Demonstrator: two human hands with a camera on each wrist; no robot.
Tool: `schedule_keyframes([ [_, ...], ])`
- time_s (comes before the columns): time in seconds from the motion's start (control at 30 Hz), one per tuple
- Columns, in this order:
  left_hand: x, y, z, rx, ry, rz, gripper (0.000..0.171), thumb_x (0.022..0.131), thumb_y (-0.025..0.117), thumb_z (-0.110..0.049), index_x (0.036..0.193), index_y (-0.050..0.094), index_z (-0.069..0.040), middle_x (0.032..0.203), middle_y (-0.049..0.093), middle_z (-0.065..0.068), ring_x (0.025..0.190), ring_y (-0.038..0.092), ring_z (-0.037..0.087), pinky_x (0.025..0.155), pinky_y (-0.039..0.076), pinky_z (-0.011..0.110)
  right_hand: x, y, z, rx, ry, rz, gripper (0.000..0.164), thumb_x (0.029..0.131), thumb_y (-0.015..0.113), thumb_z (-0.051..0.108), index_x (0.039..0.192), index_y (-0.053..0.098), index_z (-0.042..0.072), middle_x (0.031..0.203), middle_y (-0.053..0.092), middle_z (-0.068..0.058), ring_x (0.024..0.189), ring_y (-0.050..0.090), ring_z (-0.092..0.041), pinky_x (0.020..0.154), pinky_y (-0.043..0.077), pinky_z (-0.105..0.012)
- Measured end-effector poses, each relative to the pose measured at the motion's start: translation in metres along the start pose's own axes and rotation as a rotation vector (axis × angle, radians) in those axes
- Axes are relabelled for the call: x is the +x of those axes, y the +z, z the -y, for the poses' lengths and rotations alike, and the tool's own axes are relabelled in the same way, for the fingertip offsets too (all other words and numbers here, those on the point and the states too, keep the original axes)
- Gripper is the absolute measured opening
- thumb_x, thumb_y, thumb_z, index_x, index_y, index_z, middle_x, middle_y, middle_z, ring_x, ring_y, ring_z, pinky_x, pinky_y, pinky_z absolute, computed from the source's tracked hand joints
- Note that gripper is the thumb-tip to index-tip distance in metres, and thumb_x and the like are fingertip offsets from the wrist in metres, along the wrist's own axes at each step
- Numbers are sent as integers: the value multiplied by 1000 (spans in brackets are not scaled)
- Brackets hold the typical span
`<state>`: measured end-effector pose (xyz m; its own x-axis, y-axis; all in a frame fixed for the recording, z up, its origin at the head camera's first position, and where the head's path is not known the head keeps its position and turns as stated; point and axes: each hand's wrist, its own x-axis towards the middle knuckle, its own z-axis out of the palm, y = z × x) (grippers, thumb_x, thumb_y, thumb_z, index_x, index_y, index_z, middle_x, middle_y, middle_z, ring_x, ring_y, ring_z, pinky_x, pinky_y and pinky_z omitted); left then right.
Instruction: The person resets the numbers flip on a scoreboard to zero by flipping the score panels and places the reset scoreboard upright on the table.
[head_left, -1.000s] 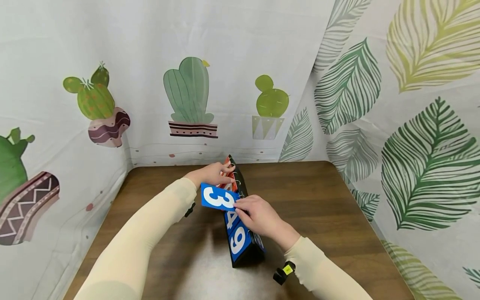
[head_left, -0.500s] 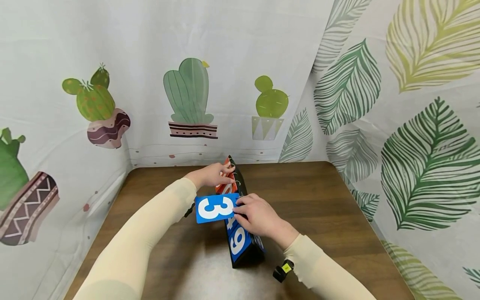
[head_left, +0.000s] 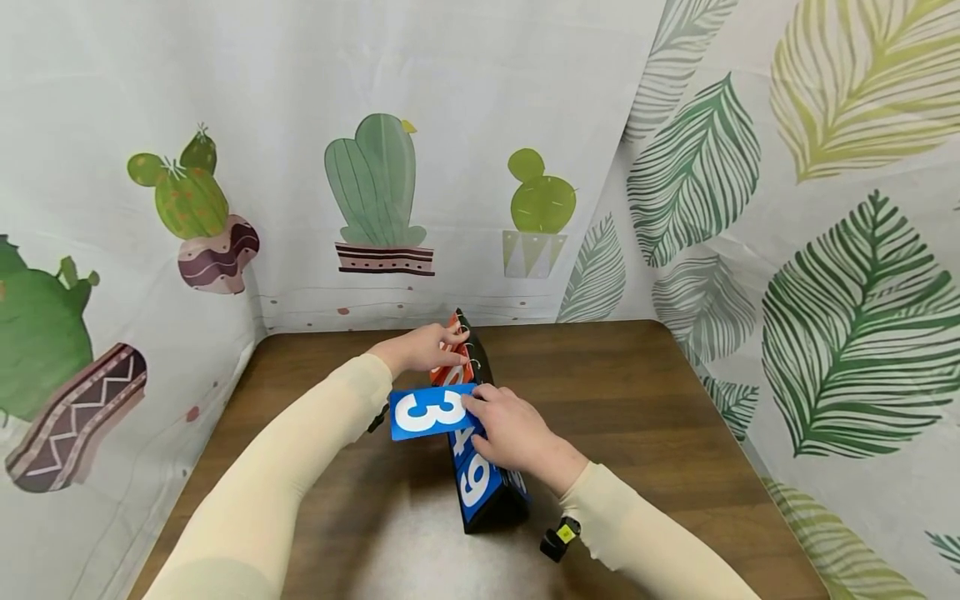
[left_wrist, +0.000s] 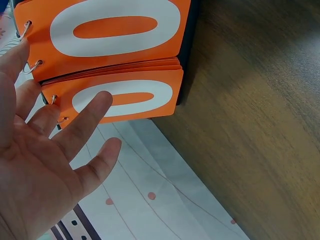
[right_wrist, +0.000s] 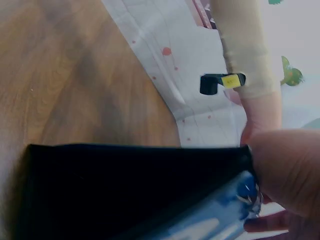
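A tabletop flip scoreboard (head_left: 496, 510), black with ring-bound number cards, stands in the middle of the table. My right hand (head_left: 519, 429) pinches a blue card with a white 3 (head_left: 408, 423) near its ringed edge, the card held out to the left. Below it show blue cards reading 4 and 9 (head_left: 476, 480). At the far end, my left hand (head_left: 415, 348) holds the board's top edge beside the orange cards (left_wrist: 170, 47), which read 0. Two of its fingers spread free in the left wrist view. In the right wrist view the board's dark hollow end hides most of the fingers.
The brown wooden table (head_left: 615, 400) extends around the board. White cloth with printed cacti (head_left: 378, 183) hangs behind, and a leaf-print cloth (head_left: 862, 325) hangs on the right. A black wrist device (head_left: 558, 538) sits on the right sleeve.
The blue 3 card has swung down toward me from its raised tilt, then levelled slightly. My right fingers have shifted further onto its upper face. The left hand has stayed in place.
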<state>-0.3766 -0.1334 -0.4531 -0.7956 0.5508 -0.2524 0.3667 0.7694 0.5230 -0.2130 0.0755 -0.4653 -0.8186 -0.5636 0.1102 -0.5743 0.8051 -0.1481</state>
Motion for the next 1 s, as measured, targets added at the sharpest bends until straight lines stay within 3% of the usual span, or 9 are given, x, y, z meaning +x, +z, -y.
schedule_keyframes([
  [0.13,0,1,2,-4,4,-1,70,99,64,-49,159,37,-24,174,12,5,158,22,38,117,45,47,4,4,6,-40,9,-65,48,96,70,36,137,67,12,138,64,-10,116,66,-26,95,61,-41],
  [0.27,-1,0,1,-20,1,3,71,99,65,-49,159,37,-25,174,12,4,159,20,38,119,42,48,5,6,7,-84,-21,-100,31,97,67,35,119,78,15,132,70,-7,109,69,-25,87,62,-39],
  [0.5,0,-1,2,-17,9,8,70,100,64,-48,159,37,-24,174,12,5,159,21,36,123,36,50,8,5,9,-147,-37,-58,19,95,69,29,96,84,18,126,74,-1,100,65,-24,79,59,-37],
  [0.7,0,-1,3,-8,20,6,71,99,64,-49,159,37,-24,174,12,5,158,23,37,123,35,50,11,0,8,-151,-26,57,20,91,72,36,95,84,20,130,72,1,100,63,-23,75,57,-35],
  [0.87,1,0,4,-1,21,6,72,98,64,-50,160,37,-25,173,12,5,157,26,37,123,34,51,8,-6,-5,46,-49,132,37,92,70,52,110,82,22,144,65,-3,120,63,-27,89,60,-41],
  [1.0,1,-1,4,-11,19,13,72,99,64,-50,160,37,-23,174,12,5,157,26,37,124,33,52,5,-5,-30,377,-78,80,48,97,67,45,137,69,17,155,55,-6,137,57,-29,108,52,-50],
])
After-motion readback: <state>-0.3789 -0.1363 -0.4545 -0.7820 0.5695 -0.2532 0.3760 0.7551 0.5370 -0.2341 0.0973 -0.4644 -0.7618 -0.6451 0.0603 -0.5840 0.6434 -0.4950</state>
